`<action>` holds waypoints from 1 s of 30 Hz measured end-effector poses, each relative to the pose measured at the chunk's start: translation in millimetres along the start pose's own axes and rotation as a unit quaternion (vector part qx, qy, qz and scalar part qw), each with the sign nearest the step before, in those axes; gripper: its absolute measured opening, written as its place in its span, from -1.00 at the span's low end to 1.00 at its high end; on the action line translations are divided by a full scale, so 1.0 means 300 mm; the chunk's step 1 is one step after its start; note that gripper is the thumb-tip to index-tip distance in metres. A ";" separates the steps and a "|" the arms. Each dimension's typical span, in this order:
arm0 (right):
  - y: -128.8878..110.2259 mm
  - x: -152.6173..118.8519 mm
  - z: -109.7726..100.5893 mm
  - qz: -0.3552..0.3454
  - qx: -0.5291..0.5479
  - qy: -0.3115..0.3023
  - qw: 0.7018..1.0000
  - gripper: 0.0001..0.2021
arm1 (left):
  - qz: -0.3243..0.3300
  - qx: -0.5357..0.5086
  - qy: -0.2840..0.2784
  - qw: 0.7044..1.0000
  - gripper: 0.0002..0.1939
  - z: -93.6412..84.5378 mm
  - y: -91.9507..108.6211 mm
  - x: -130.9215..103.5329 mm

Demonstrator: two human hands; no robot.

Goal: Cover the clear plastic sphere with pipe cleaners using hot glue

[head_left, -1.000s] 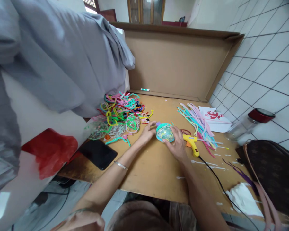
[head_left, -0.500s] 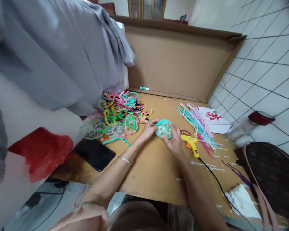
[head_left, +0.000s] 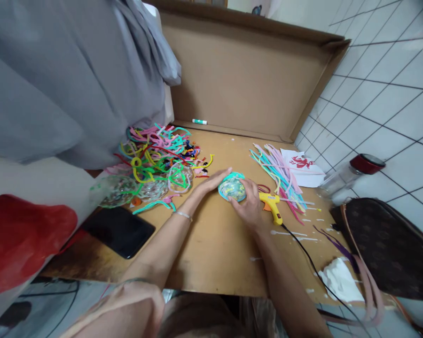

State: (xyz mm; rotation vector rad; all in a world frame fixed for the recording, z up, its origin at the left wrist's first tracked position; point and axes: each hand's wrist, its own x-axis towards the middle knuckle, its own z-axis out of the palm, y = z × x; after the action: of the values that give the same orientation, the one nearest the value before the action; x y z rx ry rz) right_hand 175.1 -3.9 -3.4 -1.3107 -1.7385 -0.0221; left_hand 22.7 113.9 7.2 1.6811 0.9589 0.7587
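The right hand (head_left: 250, 204) grasps a disc (head_left: 232, 187) in its fingers; the left hand (head_left: 211, 182) has straight, released fingers beside it. A glue gun (head_left: 273, 204) lies right of all fingers.

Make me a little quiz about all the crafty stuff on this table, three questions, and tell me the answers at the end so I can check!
1. Fill in the word: the ____ hand has its fingers curled around the round turquoise piece.

2. Pick one: what lies on the table just to the right of that hand?
A) a pair of scissors
B) a yellow glue gun
C) a paintbrush

3. True or false: the bottle near the tiled wall has a green lid.

Key: 1 right; 2 B; 3 false.
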 end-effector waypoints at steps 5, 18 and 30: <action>-0.005 -0.004 -0.010 -0.007 -0.015 0.002 1.000 -0.45 | -0.012 -0.018 -0.044 0.999 -0.29 -0.011 -0.002 -0.007; -0.025 -0.012 -0.025 -0.017 0.016 -0.005 1.000 -0.47 | 0.012 -0.166 -0.028 0.986 -0.32 0.024 -0.029 -0.038; -0.029 -0.021 -0.028 -0.003 0.019 -0.005 1.000 -0.47 | 0.008 -0.229 0.083 0.970 -0.25 0.047 -0.019 -0.030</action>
State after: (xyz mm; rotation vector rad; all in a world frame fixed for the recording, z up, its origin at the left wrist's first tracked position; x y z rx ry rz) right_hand 173.9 -16.7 1.4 -1.2805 -1.7422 0.0135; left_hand 29.0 100.5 -2.7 1.2380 0.8070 1.0549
